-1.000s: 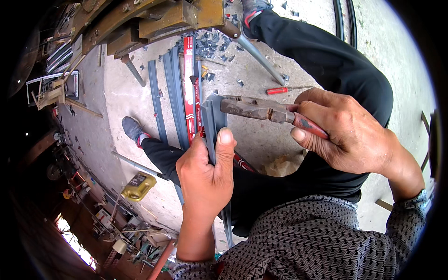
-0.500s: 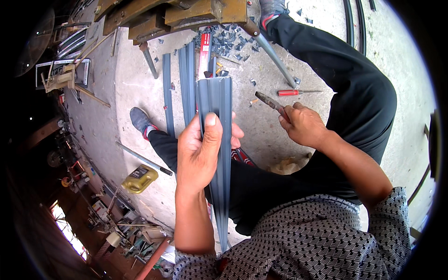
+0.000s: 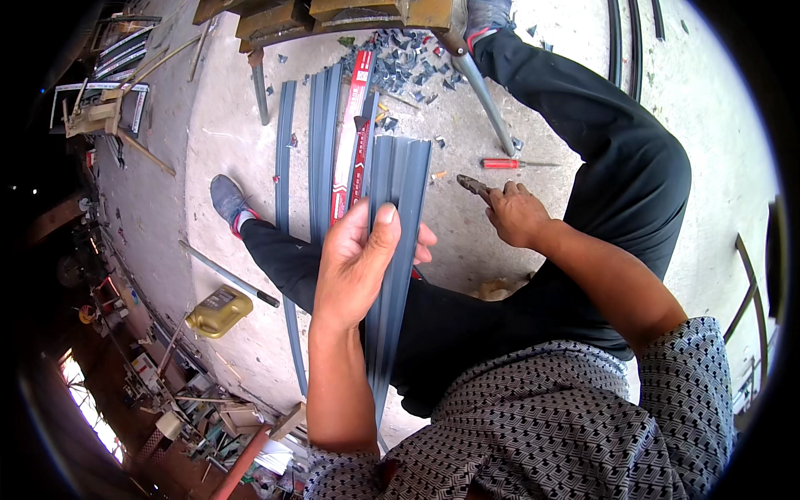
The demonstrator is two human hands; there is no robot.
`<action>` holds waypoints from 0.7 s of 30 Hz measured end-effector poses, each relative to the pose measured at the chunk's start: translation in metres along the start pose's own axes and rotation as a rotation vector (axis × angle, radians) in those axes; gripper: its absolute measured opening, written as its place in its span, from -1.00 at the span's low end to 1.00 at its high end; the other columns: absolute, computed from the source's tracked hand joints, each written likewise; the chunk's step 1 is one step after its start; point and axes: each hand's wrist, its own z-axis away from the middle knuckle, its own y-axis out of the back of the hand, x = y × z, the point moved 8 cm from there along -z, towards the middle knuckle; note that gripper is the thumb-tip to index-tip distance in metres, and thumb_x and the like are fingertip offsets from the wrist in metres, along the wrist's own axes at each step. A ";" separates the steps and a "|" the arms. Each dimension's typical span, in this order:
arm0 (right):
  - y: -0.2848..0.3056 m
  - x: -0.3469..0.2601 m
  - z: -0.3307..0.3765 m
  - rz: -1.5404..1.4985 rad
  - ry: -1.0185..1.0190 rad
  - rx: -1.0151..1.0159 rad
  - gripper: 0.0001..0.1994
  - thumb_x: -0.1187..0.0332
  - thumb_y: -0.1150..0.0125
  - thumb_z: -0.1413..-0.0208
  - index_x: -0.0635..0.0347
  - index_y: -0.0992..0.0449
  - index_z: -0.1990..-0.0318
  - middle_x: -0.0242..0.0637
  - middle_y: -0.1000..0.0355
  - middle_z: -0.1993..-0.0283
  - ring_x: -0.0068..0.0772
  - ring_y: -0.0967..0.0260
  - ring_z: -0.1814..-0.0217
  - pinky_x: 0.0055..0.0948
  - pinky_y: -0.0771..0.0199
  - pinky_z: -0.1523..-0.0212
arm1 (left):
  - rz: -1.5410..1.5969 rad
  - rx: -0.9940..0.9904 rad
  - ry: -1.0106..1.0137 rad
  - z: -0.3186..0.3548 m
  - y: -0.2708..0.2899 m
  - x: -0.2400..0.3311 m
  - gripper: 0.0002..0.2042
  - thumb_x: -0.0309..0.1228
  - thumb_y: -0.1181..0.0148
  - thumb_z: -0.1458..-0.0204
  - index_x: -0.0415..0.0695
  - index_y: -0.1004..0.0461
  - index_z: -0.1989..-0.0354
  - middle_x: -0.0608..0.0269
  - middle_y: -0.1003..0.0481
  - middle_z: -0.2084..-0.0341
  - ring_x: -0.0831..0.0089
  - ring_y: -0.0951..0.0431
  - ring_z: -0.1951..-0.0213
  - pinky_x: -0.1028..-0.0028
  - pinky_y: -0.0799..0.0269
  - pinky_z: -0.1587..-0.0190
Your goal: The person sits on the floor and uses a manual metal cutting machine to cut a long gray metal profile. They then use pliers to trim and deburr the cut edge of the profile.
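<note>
My left hand (image 3: 353, 258) is closed around a long grey channel strip (image 3: 398, 183), its thumb pressed along the ribbed face. The strip stands tilted, its cut end pointing away and its lower part running down beside my forearm. My right hand (image 3: 518, 214) is closed on a worn, dark-jawed hand tool (image 3: 473, 185) that looks like pliers or snips; its handles are mostly hidden in the fist. The tool is apart from the strip, to its right. More grey strips (image 3: 323, 158) lie on the floor beyond my left hand, next to a red-and-white strip (image 3: 351, 125).
Small grey offcuts (image 3: 408, 62) litter the floor below a brown metal bench (image 3: 350, 17) with pipe legs. A red-handled screwdriver (image 3: 500, 163) lies beyond my right hand. At the left are a pipe (image 3: 225, 271), an olive-gold jug (image 3: 219, 311) and cluttered tools.
My view has shifted a little. The strip in my left hand has tilted, its far end swinging right. My right hand, still on the tool, has drawn slightly nearer the strip.
</note>
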 end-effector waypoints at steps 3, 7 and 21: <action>0.016 -0.016 -0.001 0.000 0.109 0.091 -0.63 0.20 -0.11 -0.34 0.31 -0.48 -0.13 0.13 -0.48 0.02 0.13 -0.45 -0.06 -0.01 -0.48 -0.16 | 0.020 0.003 0.002 0.005 0.001 -0.004 -0.58 -0.07 -0.03 -0.44 -0.27 -0.50 0.01 0.10 -0.65 0.30 0.47 -0.64 0.34 0.45 -0.57 0.21; 0.053 -0.057 0.008 -0.326 0.182 0.164 -0.67 0.17 -0.19 -0.38 0.28 -0.50 -0.05 -0.09 -0.45 0.08 -0.13 -0.45 -0.03 -0.14 -0.49 -0.12 | 0.031 -0.001 -0.029 0.009 0.003 -0.008 -0.56 -0.05 -0.02 -0.44 -0.27 -0.51 0.01 0.12 -0.65 0.31 0.47 -0.63 0.33 0.46 -0.55 0.21; 0.136 -0.131 0.030 -1.414 0.399 0.177 -0.71 0.20 -0.20 -0.45 0.27 -0.66 0.06 -0.52 -0.50 0.29 -0.73 -0.36 0.25 -0.58 -0.43 0.20 | -0.013 0.081 -0.032 0.024 0.012 -0.013 -0.61 -0.10 -0.10 -0.42 -0.26 -0.51 -0.03 0.20 -0.63 0.34 0.52 -0.63 0.35 0.50 -0.54 0.22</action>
